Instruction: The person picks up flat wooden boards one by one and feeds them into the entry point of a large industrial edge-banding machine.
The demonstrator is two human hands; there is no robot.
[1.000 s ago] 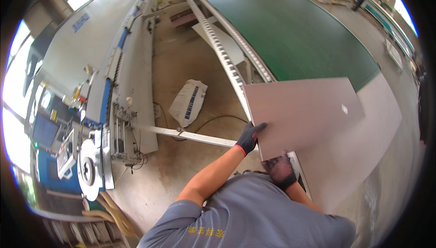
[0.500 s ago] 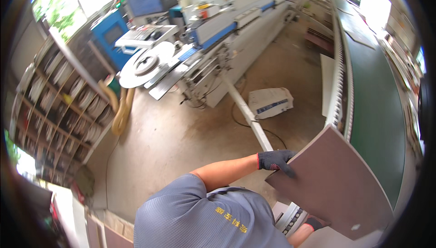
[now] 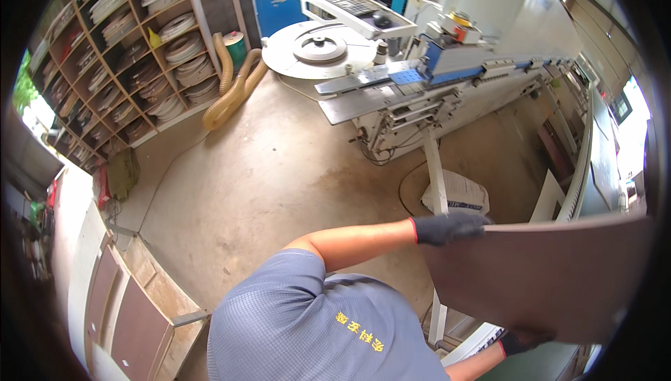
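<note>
A flat brown board (image 3: pixel 538 276) with a thin pale top edge is held up at the lower right. My left hand (image 3: pixel 451 229), in a dark knitted glove with a red cuff, grips its upper left corner; the fingertips are partly out of sight. My right hand (image 3: pixel 524 341), gloved alike, holds the board's lower edge, with part of the hand in shadow against it. The board is slightly blurred and covers what lies behind it.
A long edge-banding machine (image 3: pixel 433 108) with a round reel table (image 3: pixel 318 49) stands ahead. A slanting metal bar (image 3: pixel 435 171) reaches from it toward me, beside a white sack (image 3: pixel 458 194). Left are a shelf of coiled strips (image 3: pixel 140 53) and stacked boards (image 3: pixel 133 311). A roller conveyor (image 3: pixel 579 182) runs at right.
My view has turned left, bringing more of the shelf and the stacked boards into sight. The board has swung round, its top edge now nearly level. Both hands have kept hold of it.
</note>
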